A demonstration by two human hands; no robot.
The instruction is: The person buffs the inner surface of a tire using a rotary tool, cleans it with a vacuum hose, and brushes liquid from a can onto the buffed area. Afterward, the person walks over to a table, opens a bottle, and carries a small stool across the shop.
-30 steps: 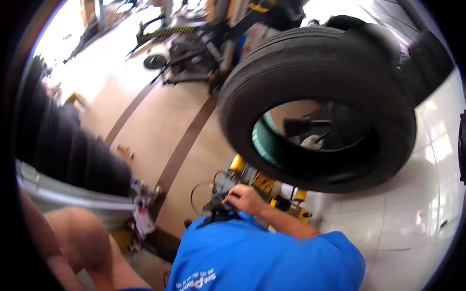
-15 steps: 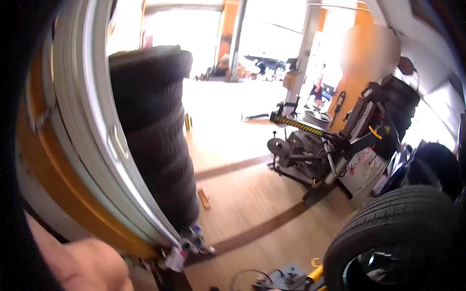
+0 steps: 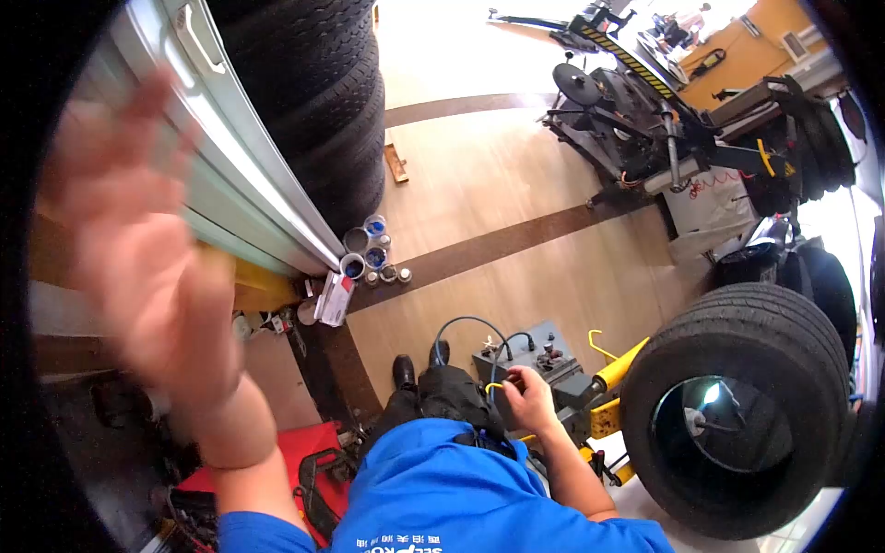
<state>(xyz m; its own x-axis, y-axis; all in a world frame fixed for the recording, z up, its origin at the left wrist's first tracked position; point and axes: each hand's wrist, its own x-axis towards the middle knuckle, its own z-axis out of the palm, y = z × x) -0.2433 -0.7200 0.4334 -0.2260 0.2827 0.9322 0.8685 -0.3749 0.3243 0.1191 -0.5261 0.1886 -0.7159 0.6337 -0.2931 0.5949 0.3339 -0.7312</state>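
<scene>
My left hand (image 3: pixel 152 267) is raised large at the left, blurred by motion. Its fingers point up and look spread, with nothing seen in them, in front of the white sliding door (image 3: pixel 241 138). My right hand (image 3: pixel 530 401) is low in the middle with curled fingers; whatever they close on is hidden. It is beside a grey machine box (image 3: pixel 546 355) with small levers on top and a blue cable (image 3: pixel 470 320) looping from it. To its right, a tire (image 3: pixel 751 304) stands on a yellow-armed machine (image 3: pixel 619 367), with a lit lamp (image 3: pixel 698 420) inside its opening.
A tall stack of tires (image 3: pixel 323 120) rises beside the door, with several small cans (image 3: pixel 353 266) and a white-and-red box (image 3: pixel 335 300) at its foot. A tire changer (image 3: pixel 627 111) stands at the upper right. A red case (image 3: pixel 318 442) is at the lower left.
The view has tilted down, bringing my blue shirt, shoes and right hand into sight. My left hand has come up from the lower left corner to in front of the door.
</scene>
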